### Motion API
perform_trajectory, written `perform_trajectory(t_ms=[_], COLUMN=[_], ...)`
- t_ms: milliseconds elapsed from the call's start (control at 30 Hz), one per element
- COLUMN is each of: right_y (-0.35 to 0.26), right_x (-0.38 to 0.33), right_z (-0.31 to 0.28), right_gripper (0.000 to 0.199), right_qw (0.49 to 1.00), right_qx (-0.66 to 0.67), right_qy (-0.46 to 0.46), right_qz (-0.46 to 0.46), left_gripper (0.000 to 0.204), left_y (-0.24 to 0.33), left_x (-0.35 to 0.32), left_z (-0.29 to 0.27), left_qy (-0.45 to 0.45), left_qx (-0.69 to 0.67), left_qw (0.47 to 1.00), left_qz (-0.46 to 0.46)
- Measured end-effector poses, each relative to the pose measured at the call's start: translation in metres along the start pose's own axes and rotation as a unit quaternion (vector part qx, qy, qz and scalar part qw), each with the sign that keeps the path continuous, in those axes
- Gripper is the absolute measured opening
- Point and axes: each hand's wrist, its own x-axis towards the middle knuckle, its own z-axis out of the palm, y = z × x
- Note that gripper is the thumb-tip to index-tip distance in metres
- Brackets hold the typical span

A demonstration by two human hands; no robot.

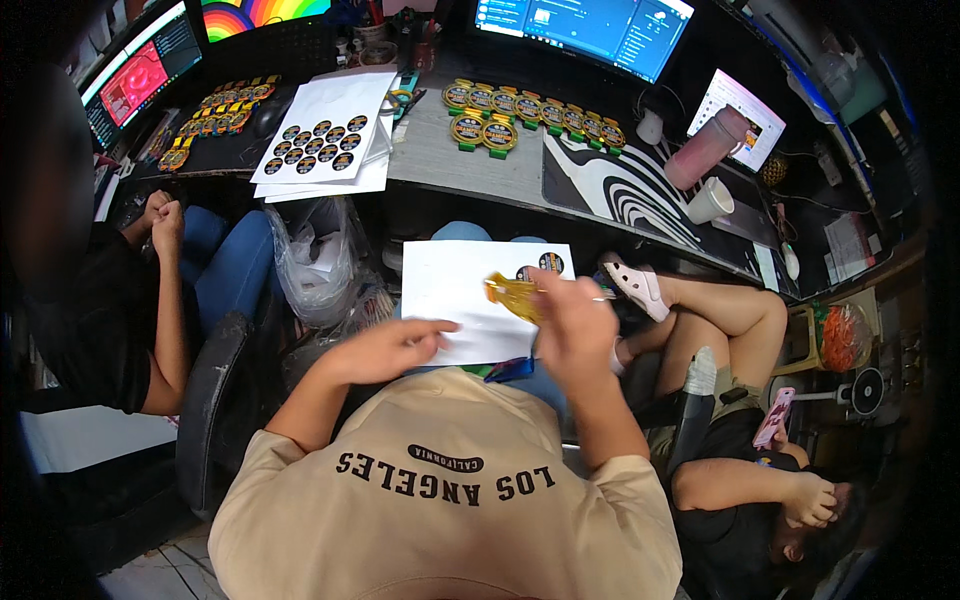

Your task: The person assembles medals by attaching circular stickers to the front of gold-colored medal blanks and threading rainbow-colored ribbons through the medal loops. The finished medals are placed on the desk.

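Note:
On my lap lies a white sheet (pixel 432 295) with a couple of round black stickers (pixel 551 262) near its far right corner. My right hand (pixel 577 330) is closed on a gold medal (pixel 513 297), tilted and slightly blurred, above the right part of the sheet. Over the sheet's left near edge, my left hand (pixel 395 350) holds nothing; its index finger points right and the other fingers are partly curled. A green and blue ribbon (pixel 510 371) shows under the sheet's near edge; whether it joins the medal is hidden.
Gold medals (pixel 499 134) with green ribbons line the desk (pixel 440 165) ahead, beside sticker sheets (pixel 318 150). More medals (pixel 215 118) lie far left. A pink tumbler (pixel 705 148) and white cup (pixel 710 201) stand right. A plastic bag (pixel 315 260) hangs below. People sit on both sides.

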Motion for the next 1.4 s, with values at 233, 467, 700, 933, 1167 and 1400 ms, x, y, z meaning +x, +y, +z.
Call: perform_trajectory(t_ms=[233, 467, 700, 933, 1167, 1400], right_y=[-0.044, 0.023, 0.138, 0.153, 0.159, 0.176], right_x=[0.011, -0.034, -0.087, -0.111, -0.127, -0.122], right_z=[0.061, 0.058, 0.094, 0.098, 0.082, 0.090], right_gripper=[0.029, 0.015, 0.016, 0.020, 0.029, 0.031], right_qw=[0.971, 0.984, 0.970, 0.964, 0.936, 0.910], right_qx=[0.069, 0.123, 0.036, 0.011, 0.054, 0.126], right_qy=[0.029, 0.117, -0.095, -0.104, -0.113, -0.112], right_qz=[-0.228, -0.054, 0.220, 0.243, 0.330, 0.380], left_gripper=[0.061, 0.046, 0.053, 0.040, 0.033, 0.032], left_y=[0.046, 0.068, 0.058, -0.028, -0.058, -0.058], left_x=[-0.015, -0.046, -0.021, 0.115, 0.195, 0.219], left_z=[0.030, 0.022, 0.000, 0.017, 0.051, 0.049], left_qy=[0.049, 0.265, 0.399, 0.245, 0.130, 0.124], left_qx=[-0.681, -0.468, -0.277, -0.299, -0.230, -0.217], left_qw=[0.720, 0.779, 0.777, 0.910, 0.945, 0.956], left_qz=[0.126, 0.322, 0.402, 0.149, 0.193, 0.154])
